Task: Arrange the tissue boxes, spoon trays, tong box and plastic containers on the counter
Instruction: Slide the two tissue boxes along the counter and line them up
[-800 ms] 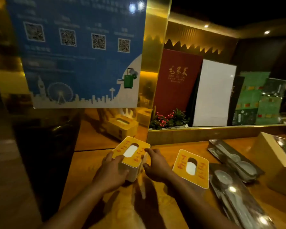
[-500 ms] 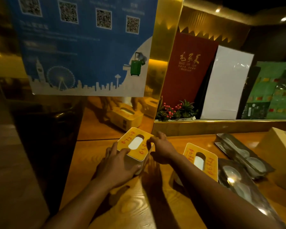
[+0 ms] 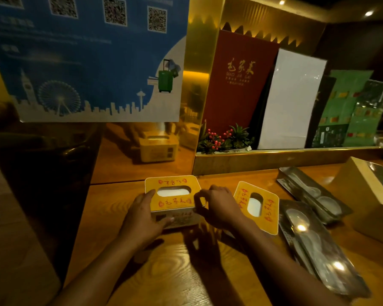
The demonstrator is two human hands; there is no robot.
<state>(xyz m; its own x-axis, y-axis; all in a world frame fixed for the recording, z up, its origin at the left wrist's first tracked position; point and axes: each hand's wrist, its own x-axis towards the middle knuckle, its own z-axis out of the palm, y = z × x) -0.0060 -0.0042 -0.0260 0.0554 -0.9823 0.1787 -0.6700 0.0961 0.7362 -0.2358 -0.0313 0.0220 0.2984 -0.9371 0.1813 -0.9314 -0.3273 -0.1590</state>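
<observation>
A yellow tissue box (image 3: 174,192) with red lettering sits on the wooden counter (image 3: 186,272), square to the mirrored wall behind it. My left hand (image 3: 142,217) clasps its left front corner. My right hand (image 3: 217,206) pinches its right edge with thumb and fingers. A second yellow tissue box (image 3: 258,206) lies askew just right of my right hand. Two metal spoon trays hold white spoons: one (image 3: 314,191) at the back right, one (image 3: 318,250) running toward the front right.
A tan wooden box (image 3: 367,199) stands at the far right. On a raised ledge (image 3: 274,159) behind lean red, white and green menus, with a small berry plant (image 3: 223,140). A blue QR-code poster (image 3: 86,62) hangs on the mirrored wall. The counter drops off at left.
Both hands have turned the left tissue box from a diagonal to square with the wall and slid it slightly back. The second box and trays have not moved.
</observation>
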